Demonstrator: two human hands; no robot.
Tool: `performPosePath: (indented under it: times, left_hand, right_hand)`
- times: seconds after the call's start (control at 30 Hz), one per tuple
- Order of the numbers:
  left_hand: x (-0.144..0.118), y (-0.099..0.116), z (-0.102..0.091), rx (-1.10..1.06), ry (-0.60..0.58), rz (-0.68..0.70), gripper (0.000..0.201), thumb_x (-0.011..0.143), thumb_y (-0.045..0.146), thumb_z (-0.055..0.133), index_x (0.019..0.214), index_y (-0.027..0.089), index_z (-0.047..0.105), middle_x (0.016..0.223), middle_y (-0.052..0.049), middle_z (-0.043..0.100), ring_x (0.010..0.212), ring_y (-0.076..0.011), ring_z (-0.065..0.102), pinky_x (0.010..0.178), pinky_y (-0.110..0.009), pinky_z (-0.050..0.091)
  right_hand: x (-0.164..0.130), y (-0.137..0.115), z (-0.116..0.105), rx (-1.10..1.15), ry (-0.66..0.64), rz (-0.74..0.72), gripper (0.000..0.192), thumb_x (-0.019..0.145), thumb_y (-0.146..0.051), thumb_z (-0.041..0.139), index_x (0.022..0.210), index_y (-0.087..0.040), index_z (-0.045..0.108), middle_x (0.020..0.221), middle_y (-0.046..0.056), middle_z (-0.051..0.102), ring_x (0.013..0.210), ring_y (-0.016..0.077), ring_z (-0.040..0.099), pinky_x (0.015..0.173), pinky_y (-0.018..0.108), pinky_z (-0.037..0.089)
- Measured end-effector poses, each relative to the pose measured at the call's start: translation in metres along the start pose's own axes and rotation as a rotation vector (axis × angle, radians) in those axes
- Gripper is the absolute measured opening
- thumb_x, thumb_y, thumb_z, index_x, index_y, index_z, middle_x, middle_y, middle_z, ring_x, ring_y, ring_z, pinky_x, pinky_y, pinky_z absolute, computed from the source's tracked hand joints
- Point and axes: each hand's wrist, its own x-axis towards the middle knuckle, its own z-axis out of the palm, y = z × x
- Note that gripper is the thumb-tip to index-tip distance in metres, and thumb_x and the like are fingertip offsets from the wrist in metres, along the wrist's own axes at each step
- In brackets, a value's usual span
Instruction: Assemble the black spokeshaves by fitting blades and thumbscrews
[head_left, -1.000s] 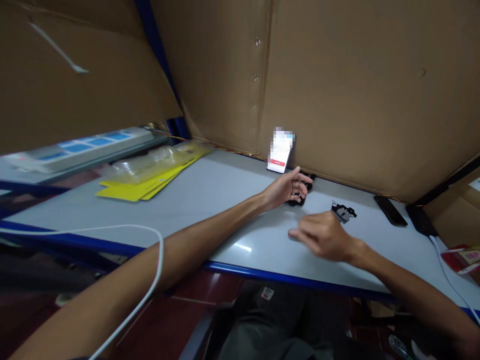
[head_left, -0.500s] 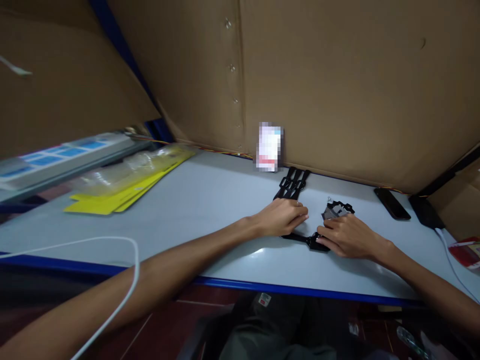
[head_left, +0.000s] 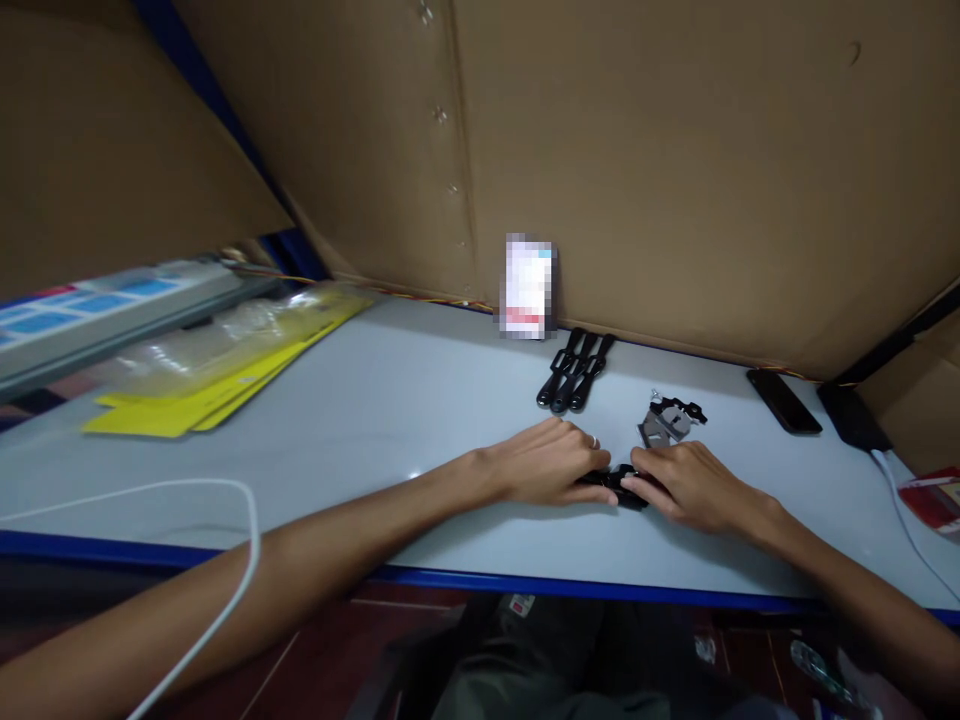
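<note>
A small black part (head_left: pixel 616 485) lies flat on the pale surface (head_left: pixel 420 400), close to its blue front edge, and both hands meet over it. The left hand (head_left: pixel 551 465) rests palm down with its fingers curled onto the part's left end; a ring shows on one finger. The right hand (head_left: pixel 690 485) pinches the part's right end between thumb and fingertips — both hands are closed on it, and most of it is hidden under them.

Just behind the part, toward the cardboard wall (head_left: pixel 675 180), lies a bundle of black straps (head_left: pixel 574 370), side by side. To the right of the part sits a little grey and black metal clip (head_left: pixel 667 420), apart from the hands. Behind the straps a small card (head_left: pixel 529 285) leans on the wall. Far right of the part lies a dark phone (head_left: pixel 784 400). Far left of it — a stack of yellow sheets (head_left: pixel 217 385) in clear plastic sleeves.
</note>
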Motion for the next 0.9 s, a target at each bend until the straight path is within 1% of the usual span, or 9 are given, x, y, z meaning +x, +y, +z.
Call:
performPosePath:
  times: [0.13, 0.27, 0.4, 0.53, 0.73, 0.83, 0.9]
  left_hand:
    - [-0.001, 0.009, 0.005, -0.042, 0.014, -0.054, 0.058, 0.1, 0.065, 0.043, 0.076, 0.019, 0.067, 0.054, -0.002, 0.055, 0.041, -0.0137, 0.039, 0.05, -0.033, 0.017]
    - [-0.001, 0.014, 0.007, -0.093, 0.057, -0.089, 0.056, 0.098, 0.066, 0.047, 0.072, 0.02, 0.067, 0.047, 0.001, 0.047, 0.039, -0.0129, 0.036, 0.05, -0.032, 0.018]
    - [-0.001, 0.015, 0.006, -0.063, 0.024, -0.09, 0.054, 0.099, 0.064, 0.047, 0.076, 0.02, 0.067, 0.048, 0.001, 0.05, 0.04, -0.0138, 0.038, 0.051, -0.032, 0.019]
    - [-0.001, 0.014, 0.008, -0.052, -0.013, -0.108, 0.051, 0.098, 0.063, 0.05, 0.077, 0.02, 0.066, 0.051, -0.001, 0.054, 0.042, -0.0142, 0.04, 0.051, -0.032, 0.018]
    - [-0.001, 0.015, 0.011, -0.108, 0.051, -0.139, 0.055, 0.097, 0.067, 0.048, 0.073, 0.02, 0.063, 0.049, 0.002, 0.048, 0.041, -0.0132, 0.039, 0.05, -0.031, 0.02]
    - [-0.001, 0.017, 0.011, -0.08, 0.066, -0.134, 0.058, 0.098, 0.068, 0.043, 0.073, 0.02, 0.063, 0.047, 0.002, 0.045, 0.039, -0.0131, 0.038, 0.05, -0.031, 0.022]
    - [-0.001, 0.019, 0.011, -0.036, 0.065, -0.116, 0.058, 0.1, 0.066, 0.041, 0.075, 0.02, 0.064, 0.048, 0.002, 0.047, 0.039, -0.0135, 0.038, 0.05, -0.032, 0.022]
  right_hand:
    - [-0.005, -0.006, 0.002, 0.093, 0.022, 0.138, 0.03, 0.102, -0.037, 0.055, 0.079, -0.019, 0.057, 0.066, -0.002, 0.061, 0.057, 0.0116, 0.048, 0.057, 0.028, 0.023]
    - [-0.006, -0.013, 0.004, 0.179, 0.022, 0.245, 0.031, 0.099, -0.039, 0.06, 0.076, -0.019, 0.059, 0.066, -0.002, 0.063, 0.057, 0.0114, 0.05, 0.057, 0.027, 0.025]
    - [-0.005, -0.016, 0.004, 0.224, 0.023, 0.295, 0.031, 0.097, -0.04, 0.063, 0.074, -0.019, 0.061, 0.066, -0.001, 0.065, 0.058, 0.0114, 0.052, 0.057, 0.027, 0.027]
    - [-0.004, -0.019, 0.004, 0.217, 0.025, 0.344, 0.033, 0.097, -0.04, 0.06, 0.072, -0.019, 0.061, 0.064, -0.001, 0.064, 0.056, 0.0115, 0.053, 0.057, 0.027, 0.027]
    - [-0.002, -0.021, 0.005, 0.183, 0.034, 0.371, 0.03, 0.096, -0.038, 0.061, 0.072, -0.019, 0.06, 0.064, -0.001, 0.064, 0.057, 0.0119, 0.055, 0.056, 0.027, 0.027]
    - [-0.003, -0.02, 0.005, 0.15, 0.034, 0.366, 0.029, 0.096, -0.038, 0.059, 0.074, -0.019, 0.061, 0.066, 0.0, 0.066, 0.058, 0.0131, 0.056, 0.056, 0.028, 0.027]
    - [-0.003, -0.02, 0.004, 0.123, 0.025, 0.364, 0.03, 0.096, -0.038, 0.058, 0.074, -0.019, 0.062, 0.066, 0.001, 0.065, 0.057, 0.0136, 0.055, 0.056, 0.029, 0.025]
